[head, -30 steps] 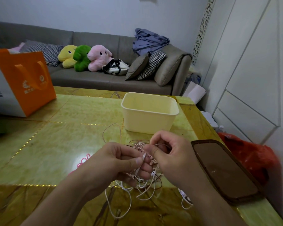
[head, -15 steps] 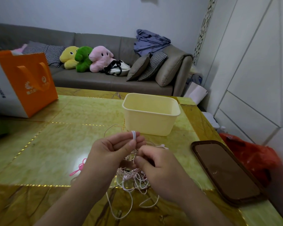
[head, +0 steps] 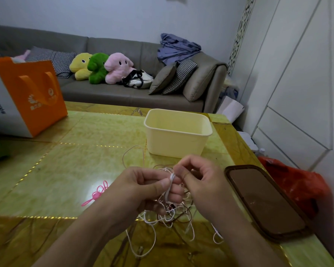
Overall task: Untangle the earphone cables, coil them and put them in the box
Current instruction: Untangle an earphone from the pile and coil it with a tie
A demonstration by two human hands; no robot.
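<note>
A tangle of white, pink and brown earphone cables (head: 168, 216) hangs between my hands just above the green table (head: 69, 166). My left hand (head: 143, 187) pinches a white doubled strand between thumb and forefinger, with the other fingers curled round more cable. My right hand (head: 199, 176) is close beside it, fingers curled and pinching a thin strand at the top of the tangle. Loose loops trail on the table below and toward me. The pale yellow box (head: 177, 132) stands open just behind my hands; I see nothing inside it.
A brown lid or tray (head: 264, 201) lies at my right near the table edge. A pink looped cable (head: 96, 193) lies to the left of my hands. An orange paper bag (head: 27, 95) stands far left. A sofa with plush toys is behind the table.
My hands have shifted slightly right and lower. The right hand rose from below the left to level with it, and the left hand's pinched white strand dropped lower.
</note>
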